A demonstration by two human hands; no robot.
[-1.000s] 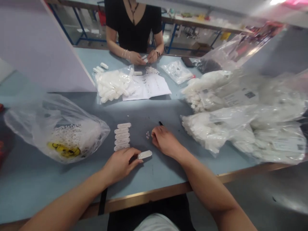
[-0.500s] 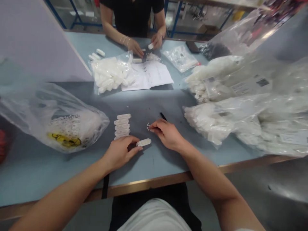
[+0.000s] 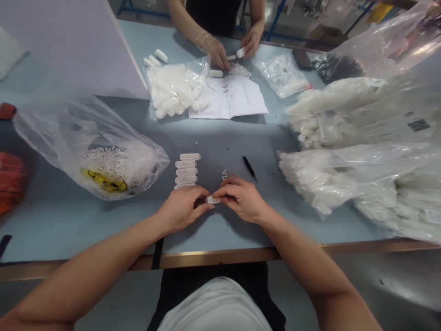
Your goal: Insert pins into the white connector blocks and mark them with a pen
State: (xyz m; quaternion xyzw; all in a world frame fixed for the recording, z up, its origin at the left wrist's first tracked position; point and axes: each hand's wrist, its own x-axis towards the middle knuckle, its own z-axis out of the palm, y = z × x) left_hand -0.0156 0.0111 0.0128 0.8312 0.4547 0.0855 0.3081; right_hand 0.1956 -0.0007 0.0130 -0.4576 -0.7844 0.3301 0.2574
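Note:
Over the near middle of the table my left hand (image 3: 182, 208) pinches a small, oblong white plastic piece (image 3: 211, 200) with rows of holes. My right hand (image 3: 245, 198) meets it from the right, thumb and fingers closed at its right end; anything tiny between those fingertips is hidden. A column of similar white plastic pieces (image 3: 186, 172) lies just beyond my left hand, the nearest partly covered by it. Several tiny white bits (image 3: 224, 174) are scattered just past my right fingers. Farther right lies a slim black pen-like tool (image 3: 250, 168).
A clear bag of tiny white parts (image 3: 106, 161) stands left, large bags of white parts (image 3: 320, 177) right. Across the table, a co-worker's hands (image 3: 220, 54) handle white pieces near another bag (image 3: 175, 89) and a paper sheet (image 3: 237, 99). A grey panel (image 3: 79, 46) rises at left.
My right hand has moved from the tiny white bits toward me, to the white plastic piece in my left hand. The black tool now shows fully. The camera view has shifted.

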